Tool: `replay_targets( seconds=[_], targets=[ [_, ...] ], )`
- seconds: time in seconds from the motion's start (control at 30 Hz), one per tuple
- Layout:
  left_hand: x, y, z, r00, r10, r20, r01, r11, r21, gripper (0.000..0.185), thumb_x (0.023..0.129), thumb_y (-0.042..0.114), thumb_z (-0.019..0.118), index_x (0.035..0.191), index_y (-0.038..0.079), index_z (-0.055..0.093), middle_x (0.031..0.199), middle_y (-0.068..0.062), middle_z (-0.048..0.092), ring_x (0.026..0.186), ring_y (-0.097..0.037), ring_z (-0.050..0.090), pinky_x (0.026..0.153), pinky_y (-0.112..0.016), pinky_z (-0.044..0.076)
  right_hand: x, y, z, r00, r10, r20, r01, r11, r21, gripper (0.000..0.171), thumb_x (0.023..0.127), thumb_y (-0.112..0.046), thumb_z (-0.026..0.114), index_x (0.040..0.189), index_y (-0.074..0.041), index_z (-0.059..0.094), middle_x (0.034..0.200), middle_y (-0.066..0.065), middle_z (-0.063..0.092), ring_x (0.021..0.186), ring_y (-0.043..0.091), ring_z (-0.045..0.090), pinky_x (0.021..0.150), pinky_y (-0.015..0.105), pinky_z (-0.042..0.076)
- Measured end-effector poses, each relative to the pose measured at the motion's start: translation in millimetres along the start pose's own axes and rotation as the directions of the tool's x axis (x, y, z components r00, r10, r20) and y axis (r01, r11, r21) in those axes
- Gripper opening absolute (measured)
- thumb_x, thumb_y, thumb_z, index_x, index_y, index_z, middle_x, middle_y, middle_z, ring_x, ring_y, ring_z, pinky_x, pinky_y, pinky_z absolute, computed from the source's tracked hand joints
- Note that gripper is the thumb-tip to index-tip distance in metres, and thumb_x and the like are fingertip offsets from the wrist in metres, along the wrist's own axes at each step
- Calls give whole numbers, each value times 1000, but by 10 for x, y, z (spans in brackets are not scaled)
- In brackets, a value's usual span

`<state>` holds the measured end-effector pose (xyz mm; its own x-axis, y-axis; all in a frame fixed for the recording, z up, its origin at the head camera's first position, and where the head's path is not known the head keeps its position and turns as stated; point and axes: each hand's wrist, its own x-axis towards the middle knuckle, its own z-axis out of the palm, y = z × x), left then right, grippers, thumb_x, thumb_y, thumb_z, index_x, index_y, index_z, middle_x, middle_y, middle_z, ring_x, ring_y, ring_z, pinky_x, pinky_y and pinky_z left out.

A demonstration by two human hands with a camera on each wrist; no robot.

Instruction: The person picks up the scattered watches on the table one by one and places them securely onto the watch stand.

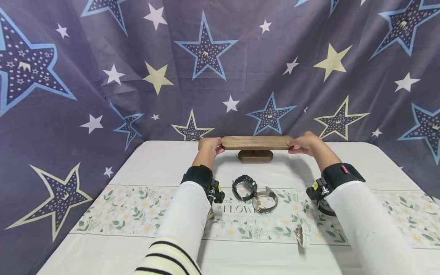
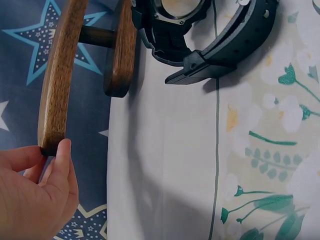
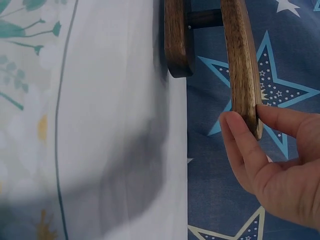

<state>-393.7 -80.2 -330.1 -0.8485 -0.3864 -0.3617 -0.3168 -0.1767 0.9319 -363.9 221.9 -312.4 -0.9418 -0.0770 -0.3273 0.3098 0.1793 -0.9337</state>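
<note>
A brown wooden T-shaped stand (image 1: 256, 143) is at the back of the white-covered table, its long rounded bar joined by a short post to a smaller base (image 1: 255, 156). My left hand (image 1: 207, 146) pinches the bar's left end between thumb and fingers. At the opposite end, my right hand (image 1: 307, 143) pinches the bar the same way. Both wrist views show the fingertips on the bar's ends, with the left hand (image 2: 37, 195) and right hand (image 3: 287, 172) below it. Whether the base touches the table is hard to tell.
Between my forearms lie a black watch (image 1: 253, 185) and a strap watch (image 1: 274, 196), touching or nearly so. Closer in is a thin bracelet-like watch (image 1: 302, 237). A dark round item (image 1: 325, 208) is partly hidden by my right wrist. A starry curtain (image 1: 240, 76) hangs behind the table.
</note>
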Motion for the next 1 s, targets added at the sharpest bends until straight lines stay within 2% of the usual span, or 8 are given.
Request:
replay_targets(
  seconds=[0.17,0.37,0.8,1.0],
  targets=[
    [-11,9,13,1000,0,-31,1,1000,29,25,87,-8,67,110,-1,71,112,-16,67,90,-25,69,70,-29,60,43,51,-6,1000,22,-9,-22,1000,-15,82,95,5,50,145,16,-14,113,18,39,69,13,65,93,31,52],
    [4,-18,5,1000,1,-24,0,999,39,26,87,-10,65,110,0,72,113,-15,68,89,-24,68,71,-29,60,109,106,-8,1000,29,-8,-29,1000,-9,85,95,5,51,145,12,-17,112,17,37,71,14,65,91,30,53],
    [78,-73,-31,1000,-18,3,18,999,40,27,88,-10,64,111,1,73,113,-11,70,82,-21,67,71,-29,60,103,126,9,1000,24,-13,-24,1000,-20,76,95,4,52,144,19,-4,109,16,40,69,12,65,92,32,52],
    [108,-64,-39,1000,-26,6,26,997,78,27,88,-9,64,111,3,73,112,-11,70,83,-20,68,71,-28,59,81,119,8,1000,21,-22,-22,998,-54,71,95,1,53,143,21,5,106,17,43,67,12,66,92,32,52]
  ],
)
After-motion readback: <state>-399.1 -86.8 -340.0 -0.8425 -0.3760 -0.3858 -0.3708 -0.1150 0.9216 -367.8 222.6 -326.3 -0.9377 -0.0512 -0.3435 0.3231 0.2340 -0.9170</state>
